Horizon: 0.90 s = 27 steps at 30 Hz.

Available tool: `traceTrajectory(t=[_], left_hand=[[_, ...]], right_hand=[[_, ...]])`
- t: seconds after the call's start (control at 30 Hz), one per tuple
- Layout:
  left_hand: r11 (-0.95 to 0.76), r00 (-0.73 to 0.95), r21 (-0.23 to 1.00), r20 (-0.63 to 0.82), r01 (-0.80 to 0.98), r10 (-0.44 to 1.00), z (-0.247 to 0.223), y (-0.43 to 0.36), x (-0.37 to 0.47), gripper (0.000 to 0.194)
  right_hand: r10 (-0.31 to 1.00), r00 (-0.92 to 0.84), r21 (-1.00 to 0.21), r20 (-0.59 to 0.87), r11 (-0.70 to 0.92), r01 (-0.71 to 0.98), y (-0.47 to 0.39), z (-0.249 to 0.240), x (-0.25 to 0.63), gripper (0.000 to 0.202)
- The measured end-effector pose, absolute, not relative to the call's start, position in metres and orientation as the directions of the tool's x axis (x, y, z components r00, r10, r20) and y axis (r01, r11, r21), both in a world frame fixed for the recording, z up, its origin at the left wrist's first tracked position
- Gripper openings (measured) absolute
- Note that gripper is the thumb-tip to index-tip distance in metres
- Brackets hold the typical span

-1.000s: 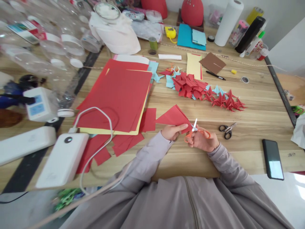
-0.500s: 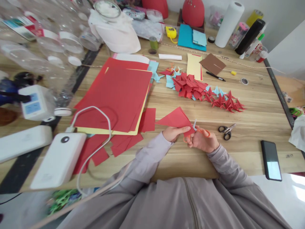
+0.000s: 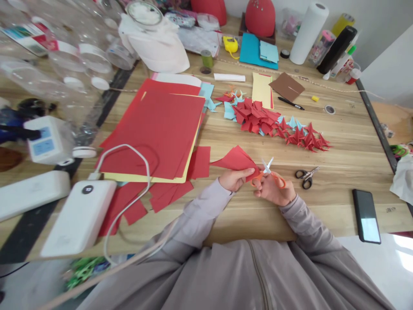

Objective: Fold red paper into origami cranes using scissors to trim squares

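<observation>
Pinched in my left hand [image 3: 232,179] is a folded piece of red paper [image 3: 235,158], its point turned to the left. My right hand [image 3: 275,189] is closed round the orange handles of a pair of scissors [image 3: 267,165]. Their blades are spread and point up and away from me, close beside the right end of the paper. Whether the blades touch the paper I cannot tell. Right of my hands lies a second, black-handled pair of scissors [image 3: 306,176]. Beyond them is a heap of folded red paper pieces [image 3: 256,116], with some light blue ones among them.
On the left lie a stack of red sheets [image 3: 155,133], smaller red pieces [image 3: 135,211] and a white power bank [image 3: 79,215] with a cable. Clear plastic bottles [image 3: 71,56] crowd the far left. A phone [image 3: 366,215] rests near the right front edge.
The scissors' blades have spread apart and now sit clear of the paper's upper face. The red paper has tilted slightly in my left hand.
</observation>
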State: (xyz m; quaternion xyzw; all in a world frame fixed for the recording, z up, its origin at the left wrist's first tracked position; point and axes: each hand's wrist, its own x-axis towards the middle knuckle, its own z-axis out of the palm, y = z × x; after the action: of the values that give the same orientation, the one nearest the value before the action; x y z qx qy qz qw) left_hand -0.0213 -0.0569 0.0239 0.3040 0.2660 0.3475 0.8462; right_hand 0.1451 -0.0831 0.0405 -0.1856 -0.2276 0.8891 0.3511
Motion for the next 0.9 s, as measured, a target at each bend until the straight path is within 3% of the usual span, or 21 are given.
traceTrajectory(t=[0.13,0.27,0.4,0.53,0.7,0.9], left_hand=[[0.577,0.593,0.686,-0.258,-0.443,0.763,0.022,-0.058,-0.019,0.04],[0.49,0.486,0.721,-0.241,-0.491,0.84,0.023,-0.056,-0.017,0.038],[0.383,0.417,0.809,-0.19,-0.446,0.889,0.02,-0.054,-0.017,0.037],[0.266,0.364,0.921,-0.153,-0.285,0.919,0.017,-0.054,-0.017,0.036],[0.305,0.42,0.922,-0.185,-0.24,0.889,0.018,-0.053,-0.017,0.041],[0.444,0.639,0.894,-0.309,-0.057,0.704,0.027,-0.054,-0.023,0.015]], right_hand=[[0.709,-0.679,-0.549,-0.189,-0.65,-0.526,-0.081,0.04,0.147,0.052],[0.761,-0.61,-0.613,-0.222,-0.595,-0.52,-0.079,0.042,0.149,0.041],[0.905,-0.337,-0.797,-0.259,-0.397,-0.454,-0.076,0.045,0.147,0.026],[0.968,-0.07,-0.933,-0.241,-0.251,-0.258,-0.074,0.044,0.142,0.032],[0.979,0.026,-0.955,-0.204,-0.193,-0.224,-0.072,0.042,0.14,0.037],[0.979,0.008,-0.938,-0.203,-0.192,-0.288,-0.069,0.042,0.142,0.041]])
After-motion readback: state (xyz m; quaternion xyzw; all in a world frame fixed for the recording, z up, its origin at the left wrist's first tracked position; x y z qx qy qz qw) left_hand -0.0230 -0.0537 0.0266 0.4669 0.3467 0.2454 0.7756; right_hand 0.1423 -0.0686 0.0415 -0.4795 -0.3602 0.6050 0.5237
